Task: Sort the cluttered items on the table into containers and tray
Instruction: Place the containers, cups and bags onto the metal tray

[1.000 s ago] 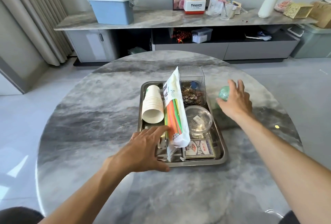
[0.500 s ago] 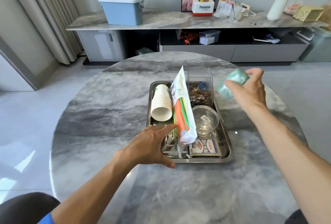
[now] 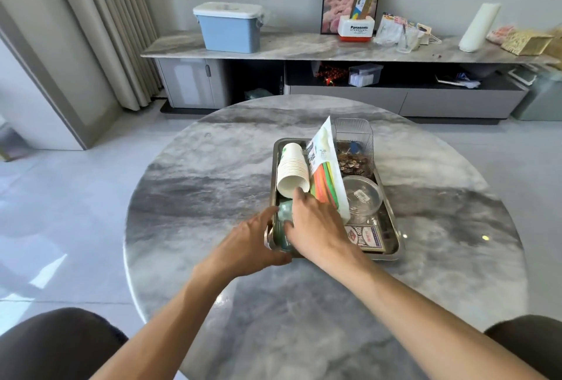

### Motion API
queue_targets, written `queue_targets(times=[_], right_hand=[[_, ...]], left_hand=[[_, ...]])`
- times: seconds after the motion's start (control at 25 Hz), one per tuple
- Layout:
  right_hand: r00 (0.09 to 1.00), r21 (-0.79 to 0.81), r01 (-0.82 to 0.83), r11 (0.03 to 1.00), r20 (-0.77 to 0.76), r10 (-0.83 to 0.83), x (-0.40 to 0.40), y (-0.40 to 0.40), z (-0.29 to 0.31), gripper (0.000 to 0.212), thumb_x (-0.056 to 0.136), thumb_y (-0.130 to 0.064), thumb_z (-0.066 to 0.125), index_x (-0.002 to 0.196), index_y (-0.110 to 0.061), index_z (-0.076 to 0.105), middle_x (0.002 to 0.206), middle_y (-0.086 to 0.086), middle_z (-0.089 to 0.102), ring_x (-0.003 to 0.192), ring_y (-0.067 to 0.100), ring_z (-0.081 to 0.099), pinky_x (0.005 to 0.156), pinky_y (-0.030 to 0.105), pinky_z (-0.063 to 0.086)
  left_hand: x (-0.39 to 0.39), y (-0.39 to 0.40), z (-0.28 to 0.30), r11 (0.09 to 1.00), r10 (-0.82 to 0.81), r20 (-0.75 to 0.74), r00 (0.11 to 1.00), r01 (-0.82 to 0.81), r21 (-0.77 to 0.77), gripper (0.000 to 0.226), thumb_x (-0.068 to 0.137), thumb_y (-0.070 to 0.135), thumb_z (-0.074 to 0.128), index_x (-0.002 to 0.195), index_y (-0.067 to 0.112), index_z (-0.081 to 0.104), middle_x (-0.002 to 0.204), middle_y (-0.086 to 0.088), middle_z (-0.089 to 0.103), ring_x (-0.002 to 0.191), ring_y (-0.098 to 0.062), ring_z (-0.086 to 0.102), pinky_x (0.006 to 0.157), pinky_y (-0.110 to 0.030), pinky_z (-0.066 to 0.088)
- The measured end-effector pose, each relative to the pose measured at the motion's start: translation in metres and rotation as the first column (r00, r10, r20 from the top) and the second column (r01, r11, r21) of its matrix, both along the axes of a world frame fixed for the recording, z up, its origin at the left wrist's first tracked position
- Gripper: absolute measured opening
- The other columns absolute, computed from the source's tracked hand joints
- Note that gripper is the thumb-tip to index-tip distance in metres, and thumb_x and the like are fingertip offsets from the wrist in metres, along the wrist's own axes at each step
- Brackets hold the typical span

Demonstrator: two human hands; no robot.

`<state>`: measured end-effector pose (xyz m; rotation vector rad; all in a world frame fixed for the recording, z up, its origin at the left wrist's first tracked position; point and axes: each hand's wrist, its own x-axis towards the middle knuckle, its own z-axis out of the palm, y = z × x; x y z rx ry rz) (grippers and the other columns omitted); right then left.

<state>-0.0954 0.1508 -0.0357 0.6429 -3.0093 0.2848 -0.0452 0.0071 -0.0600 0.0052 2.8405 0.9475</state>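
A steel tray (image 3: pixel 383 258) sits on the round marble table (image 3: pixel 194 185). It holds a lying stack of paper cups (image 3: pixel 292 170), a bag of coloured straws (image 3: pixel 327 173), a clear box of small metal bits (image 3: pixel 354 148), a clear round dish (image 3: pixel 362 195) and a card box (image 3: pixel 366 236). My right hand (image 3: pixel 316 224) holds a pale green object (image 3: pixel 285 212) low in the tray's front left corner, just in front of the cups. My left hand (image 3: pixel 246 246) rests with straight fingers against the tray's left front rim, beside the green object.
Bare marble surrounds the tray on all sides. Behind the table a long low sideboard (image 3: pixel 304 48) carries a blue lidded bin (image 3: pixel 228 27) and assorted clutter. My knees show at both bottom corners.
My right hand lifted the green object from the table right of the tray and carried it across into the tray's front left corner. My left hand stayed at the tray's front left rim.
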Motion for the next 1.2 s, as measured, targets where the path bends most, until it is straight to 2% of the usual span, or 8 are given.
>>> queue_targets(times=[0.16, 0.28, 0.44, 0.6, 0.72, 0.84, 1.04, 1.2], right_hand=[[0.993, -0.049, -0.117, 0.992, -0.031, 0.116, 0.014, 0.015, -0.004, 0.010, 0.093, -0.025, 0.051, 0.097, -0.016, 0.052, 0.102, 0.006, 0.065, 0.088, 0.031, 0.065, 0.063, 0.031, 0.035], [0.992, -0.130, -0.121, 0.984, -0.037, 0.117, 0.014, 0.044, 0.012, 0.015, 0.092, -0.030, 0.051, 0.082, -0.019, 0.056, 0.083, -0.002, 0.067, 0.073, 0.027, 0.061, 0.059, 0.033, 0.043], [0.972, -0.165, -0.177, 0.970, 0.125, 0.198, 0.021, 0.085, 0.018, 0.014, 0.082, -0.031, 0.059, 0.072, -0.021, 0.063, 0.069, -0.007, 0.066, 0.065, 0.016, 0.059, 0.059, 0.031, 0.046], [0.972, 0.177, -0.094, 0.980, 0.231, 0.051, 0.025, 0.118, 0.000, 0.025, 0.082, -0.038, 0.059, 0.106, -0.028, 0.059, 0.109, -0.008, 0.061, 0.097, 0.018, 0.059, 0.072, 0.031, 0.045], [0.971, 0.254, -0.050, 0.966, 0.239, -0.013, 0.024, 0.122, -0.012, 0.043, 0.087, -0.030, 0.061, 0.127, -0.025, 0.047, 0.129, -0.005, 0.049, 0.120, 0.024, 0.050, 0.087, 0.036, 0.047], [0.983, 0.208, 0.001, 0.978, 0.179, -0.039, 0.024, 0.121, -0.018, 0.036, 0.089, -0.016, 0.057, 0.124, -0.023, 0.050, 0.126, -0.004, 0.051, 0.117, 0.025, 0.054, 0.086, 0.036, 0.049], [0.996, 0.201, 0.058, 0.978, 0.059, -0.071, 0.025, 0.124, -0.023, 0.029, 0.090, -0.012, 0.056, 0.115, -0.027, 0.055, 0.118, -0.007, 0.060, 0.111, 0.022, 0.056, 0.081, 0.032, 0.048], [0.999, 0.244, 0.050, 0.969, 0.007, -0.053, 0.026, 0.122, -0.032, 0.036, 0.092, -0.011, 0.053, 0.123, -0.030, 0.054, 0.120, -0.008, 0.060, 0.111, 0.022, 0.056, 0.082, 0.033, 0.051]], left_hand=[[0.005, 0.000, -0.008, 0.999, 0.027, -0.065, 0.998, -0.029, -0.036, 0.078, 0.078, 0.044, 0.076, 0.144, 0.024, 0.040, 0.134, 0.003, 0.056, 0.120, -0.018, 0.055, 0.096, -0.033, 0.045], [0.001, 0.008, -0.014, 0.994, 0.017, -0.154, 0.988, -0.033, -0.100, 0.066, 0.083, 0.047, 0.070, 0.139, 0.022, 0.047, 0.125, 0.001, 0.059, 0.111, -0.021, 0.058, 0.092, -0.037, 0.047], [0.001, 0.018, -0.027, 0.992, 0.036, -0.168, 0.985, -0.055, -0.111, 0.069, 0.088, 0.045, 0.065, 0.148, 0.025, 0.036, 0.133, 0.003, 0.055, 0.116, -0.024, 0.053, 0.096, -0.039, 0.045], [0.000, 0.019, -0.027, 0.973, -0.060, -0.303, 0.951, -0.011, -0.230, 0.085, 0.079, 0.051, 0.067, 0.151, 0.036, 0.025, 0.158, 0.006, 0.026, 0.140, -0.024, 0.030, 0.108, -0.044, 0.037], [-0.007, 0.021, -0.019, 0.962, -0.174, -0.138, 0.975, 0.139, -0.236, 0.087, 0.077, 0.058, 0.070, 0.150, 0.042, 0.025, 0.164, 0.009, 0.003, 0.150, -0.020, 0.012, 0.115, -0.048, 0.029], [-0.005, 0.026, -0.014, 0.965, -0.183, -0.153, 0.971, 0.147, -0.218, 0.077, 0.077, 0.050, 0.074, 0.142, 0.036, 0.036, 0.161, 0.008, 0.016, 0.144, -0.022, 0.027, 0.111, -0.043, 0.035], [0.025, 0.033, -0.026, 0.891, -0.178, -0.367, 0.913, -0.009, -0.454, 0.056, 0.078, 0.031, 0.075, 0.129, 0.023, 0.051, 0.127, 0.000, 0.047, 0.110, -0.026, 0.053, 0.089, -0.036, 0.048], [0.028, 0.031, -0.029, 0.954, -0.078, -0.401, 0.913, -0.049, -0.297, 0.040, 0.082, 0.023, 0.075, 0.118, 0.018, 0.059, 0.114, -0.002, 0.053, 0.093, -0.024, 0.059, 0.071, -0.036, 0.054]])
